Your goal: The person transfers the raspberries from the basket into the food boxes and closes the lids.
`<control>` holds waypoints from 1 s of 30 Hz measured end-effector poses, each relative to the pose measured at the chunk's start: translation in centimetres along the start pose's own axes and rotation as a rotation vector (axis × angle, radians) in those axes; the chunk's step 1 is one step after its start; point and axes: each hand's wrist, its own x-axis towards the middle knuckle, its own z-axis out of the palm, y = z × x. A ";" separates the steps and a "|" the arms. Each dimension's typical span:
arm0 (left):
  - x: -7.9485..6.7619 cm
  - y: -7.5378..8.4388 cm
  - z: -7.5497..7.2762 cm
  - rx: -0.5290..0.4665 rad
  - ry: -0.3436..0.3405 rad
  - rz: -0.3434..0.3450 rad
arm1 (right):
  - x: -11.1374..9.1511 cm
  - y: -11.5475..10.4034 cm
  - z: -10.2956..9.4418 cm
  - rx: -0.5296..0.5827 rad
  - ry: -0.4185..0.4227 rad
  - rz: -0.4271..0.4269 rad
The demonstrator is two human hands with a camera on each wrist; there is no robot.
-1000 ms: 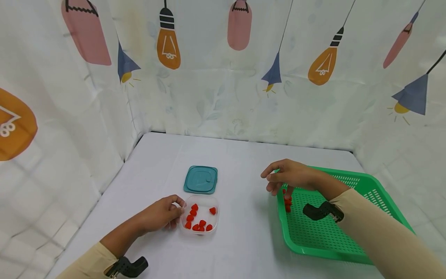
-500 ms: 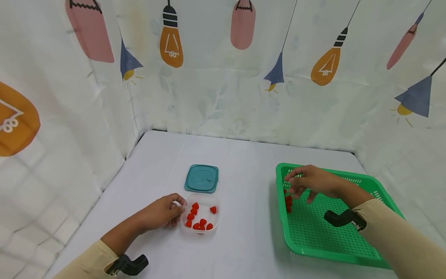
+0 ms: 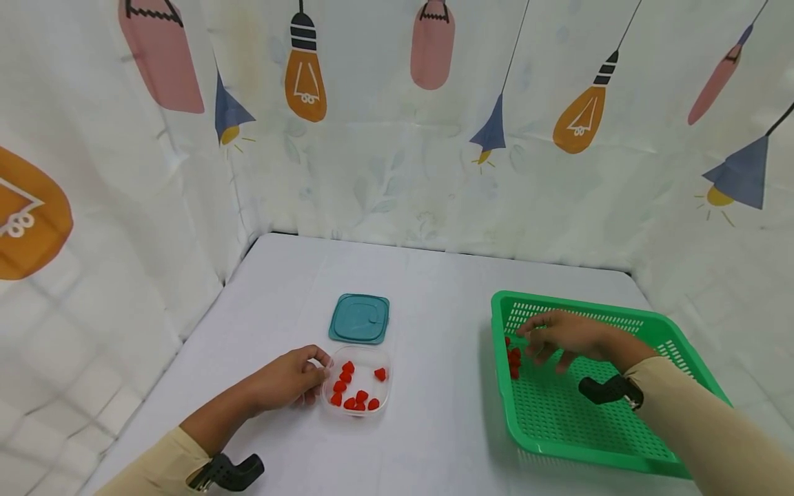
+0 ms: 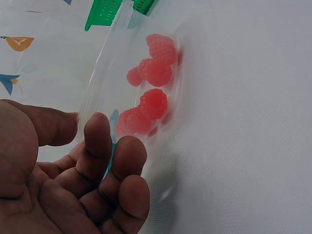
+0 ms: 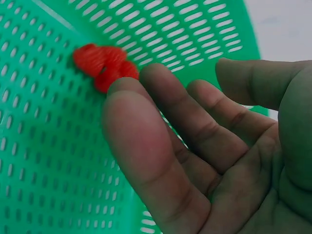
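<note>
A small clear plastic container (image 3: 362, 375) stands on the white table with several red raspberries (image 3: 361, 397) in it. My left hand (image 3: 288, 379) pinches its left rim between thumb and index finger; the left wrist view shows the container wall (image 4: 107, 73) at the fingertips, the other fingers curled below. Over the green basket (image 3: 583, 420), my right hand (image 3: 571, 337) reaches in with loosely bent fingers and holds nothing. More raspberries (image 5: 105, 66) lie in the basket's corner, just beyond the right fingertips in the right wrist view.
A teal square lid (image 3: 358, 318) lies flat behind the container. White curtains (image 3: 384, 179) printed with lamps and bulbs close off the back and sides. The table's white cloth (image 3: 434, 413) runs between container and basket.
My right hand has moved right from the basket's left rim, into the basket and down near the raspberries. The left hand stays at the container's rim.
</note>
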 end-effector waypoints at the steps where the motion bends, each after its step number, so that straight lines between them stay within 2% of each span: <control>1: 0.0 0.0 0.0 0.000 0.000 0.000 | 0.2 0.3 0.0 0.000 -0.001 0.001; 11: -0.1 0.1 0.1 -0.002 0.012 -0.012 | 1.5 2.0 0.7 -0.011 -0.021 0.030; 20: 0.0 0.1 0.1 0.006 0.017 -0.022 | 2.2 2.2 1.0 -0.032 -0.010 0.064; 30: -0.1 0.0 0.1 0.002 0.008 -0.003 | 2.7 2.7 1.3 -0.070 0.014 0.099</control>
